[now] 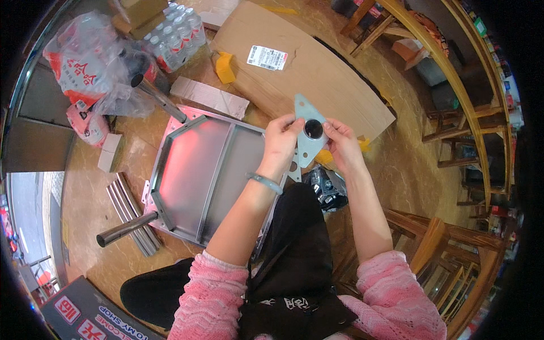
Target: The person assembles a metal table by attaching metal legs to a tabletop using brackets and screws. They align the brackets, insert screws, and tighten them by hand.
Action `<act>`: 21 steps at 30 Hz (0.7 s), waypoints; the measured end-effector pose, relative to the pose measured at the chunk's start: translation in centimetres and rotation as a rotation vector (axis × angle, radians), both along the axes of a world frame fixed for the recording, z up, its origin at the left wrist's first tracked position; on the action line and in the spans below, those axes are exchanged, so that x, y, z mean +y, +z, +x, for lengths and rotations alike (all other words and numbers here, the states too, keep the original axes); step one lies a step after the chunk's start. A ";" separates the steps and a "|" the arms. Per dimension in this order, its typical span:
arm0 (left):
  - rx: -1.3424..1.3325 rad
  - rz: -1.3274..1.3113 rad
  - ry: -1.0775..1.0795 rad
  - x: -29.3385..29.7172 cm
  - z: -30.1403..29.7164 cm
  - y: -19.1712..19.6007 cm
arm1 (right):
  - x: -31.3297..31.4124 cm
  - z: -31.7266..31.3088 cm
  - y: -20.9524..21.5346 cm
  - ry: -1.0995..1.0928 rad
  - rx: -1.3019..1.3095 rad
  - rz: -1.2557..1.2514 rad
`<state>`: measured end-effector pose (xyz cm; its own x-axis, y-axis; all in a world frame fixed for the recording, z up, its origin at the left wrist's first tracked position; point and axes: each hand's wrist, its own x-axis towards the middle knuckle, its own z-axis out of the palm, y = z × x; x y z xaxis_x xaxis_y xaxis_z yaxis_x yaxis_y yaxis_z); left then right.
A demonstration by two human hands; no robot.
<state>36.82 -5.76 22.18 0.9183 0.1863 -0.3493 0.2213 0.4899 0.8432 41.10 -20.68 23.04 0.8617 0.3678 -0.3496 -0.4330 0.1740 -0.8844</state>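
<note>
Between my two hands, in front of my knees, is a flat pale metal bracket plate (305, 106) with pointed ends and small holes. A round piece with a dark centre (313, 129) sits in its middle. My left hand (281, 139) pinches its left edge with thumb and fingers. At the right edge, my right hand (342, 141) grips it the same way. Just below, a second holed metal plate (294, 173) shows partly. Left of my forearm lies an upturned metal tabletop (187, 175), with a round metal leg (127, 228) at its near corner and another leg (160, 100) at the far one.
Several loose metal tubes (126, 212) lie on the floor at left. A plastic bag of dark parts (327, 190) rests by my right knee. Flattened cardboard (317, 73) spreads beyond my hands, near packed water bottles (175, 37). Wooden furniture (428, 243) stands at right.
</note>
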 end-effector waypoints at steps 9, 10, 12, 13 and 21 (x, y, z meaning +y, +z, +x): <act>-0.024 -0.068 -0.003 -0.4 0.1 -2.1 | -0.9 0.6 -1.1 0.068 -0.004 0.044; 0.048 -0.003 -0.017 -0.4 -0.1 -2.7 | -1.0 0.4 -1.8 0.040 0.109 -0.026; 0.161 0.126 -0.042 -0.1 -0.3 -3.9 | -0.5 0.4 -3.6 0.026 0.262 -0.075; 0.079 0.083 0.002 0.0 -0.4 -4.4 | -0.4 0.5 -4.5 0.044 0.237 0.011; 0.169 0.124 -0.017 -0.2 -0.7 -11.6 | -1.4 0.3 -11.1 -0.084 0.380 -0.264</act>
